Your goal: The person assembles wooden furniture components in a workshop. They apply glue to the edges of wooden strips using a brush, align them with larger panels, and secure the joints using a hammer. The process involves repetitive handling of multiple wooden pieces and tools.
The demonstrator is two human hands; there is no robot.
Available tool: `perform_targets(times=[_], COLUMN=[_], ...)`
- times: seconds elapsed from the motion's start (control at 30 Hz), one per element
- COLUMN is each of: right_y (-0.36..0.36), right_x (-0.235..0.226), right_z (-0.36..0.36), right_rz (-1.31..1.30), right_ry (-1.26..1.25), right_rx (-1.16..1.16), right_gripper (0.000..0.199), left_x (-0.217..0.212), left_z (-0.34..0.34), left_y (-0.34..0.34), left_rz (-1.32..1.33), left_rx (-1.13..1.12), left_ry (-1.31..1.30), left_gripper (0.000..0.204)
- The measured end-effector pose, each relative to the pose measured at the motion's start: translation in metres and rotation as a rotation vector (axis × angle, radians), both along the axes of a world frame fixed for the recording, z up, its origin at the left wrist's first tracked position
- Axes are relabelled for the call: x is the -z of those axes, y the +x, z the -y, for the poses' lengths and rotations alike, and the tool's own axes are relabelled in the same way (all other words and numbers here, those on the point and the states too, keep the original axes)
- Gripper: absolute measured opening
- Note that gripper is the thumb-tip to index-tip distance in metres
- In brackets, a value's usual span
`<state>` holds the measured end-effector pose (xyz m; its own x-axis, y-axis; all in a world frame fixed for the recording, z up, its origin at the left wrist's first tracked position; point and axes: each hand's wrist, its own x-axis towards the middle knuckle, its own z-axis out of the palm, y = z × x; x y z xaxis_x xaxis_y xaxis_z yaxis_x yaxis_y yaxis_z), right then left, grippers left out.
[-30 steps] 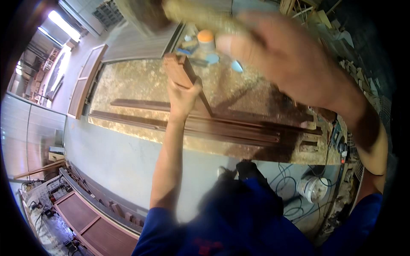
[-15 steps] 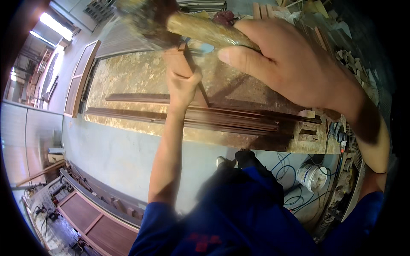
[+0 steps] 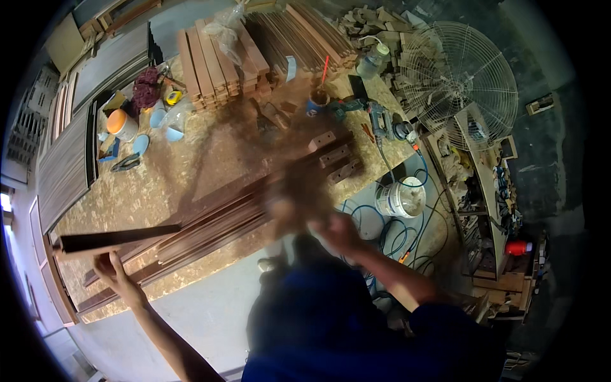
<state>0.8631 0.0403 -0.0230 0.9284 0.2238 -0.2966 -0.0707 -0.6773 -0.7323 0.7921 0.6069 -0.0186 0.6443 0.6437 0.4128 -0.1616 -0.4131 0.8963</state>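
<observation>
Left hand (image 3: pixel 114 274): fingers hold a dark, grooved wooden strip (image 3: pixel 121 238) from beneath, close to its left end. The strip lies above the left part of the bench (image 3: pixel 121 197), its right end over the long strips (image 3: pixel 210 239); whether it touches them cannot be told. Right hand (image 3: pixel 337 232): closed on a brown tool (image 3: pixel 299 191), blurred, just off the near edge.

Handling, as judged: the held strip should be stiff and fairly light, dry rather than slippery, its thin groove edges prone to chipping. Held near one end, it may tip toward the long free side; a hold nearer the middle, on the flat underside, should balance better.

Outward: drilled blocks (image 3: pixel 334 156) near the right end; power tools (image 3: pixel 380 121) at the right edge; stacked boards (image 3: pixel 207 63) along the far edge.
</observation>
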Motion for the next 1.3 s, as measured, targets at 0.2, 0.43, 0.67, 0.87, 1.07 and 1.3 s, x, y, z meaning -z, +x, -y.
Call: perform_targets(times=[0.2,0.43,0.67,0.87,1.07,1.3], right_y=[0.036,0.102,0.145,0.132,-0.024,-0.127], right_x=[0.136,0.224,0.265,0.299,0.281,0.12], right_z=[0.213,0.302,0.342,0.385,0.174,-0.337], right_rz=[0.011,-0.023,-0.072,0.079,-0.229,0.185], right_ry=[-0.293,-0.517,-0.807,-0.75,-0.002,0.211], right_rx=[0.577,0.576,0.491,0.069,0.171,-0.757], right_gripper=[0.047,0.053,0.06,0.032,0.007,0.024], left_x=[0.103,0.122,0.093,0.101,0.096,0.071], left_z=[0.064,0.219,0.247,0.216,0.145,-0.029], left_y=[-0.114,-0.118,-0.146,-0.258,-0.401,-0.436], left_rz=[-0.644,-0.987,-1.182,-1.129,-0.942,-0.608], left_rx=[-0.235,0.041,0.047,-0.088,-0.278,-0.382], left_ry=[-0.344,-0.227,-0.242,-0.391,-0.394,-0.421], left_gripper=[0.049,0.063,0.065,0.066,0.055,0.033])
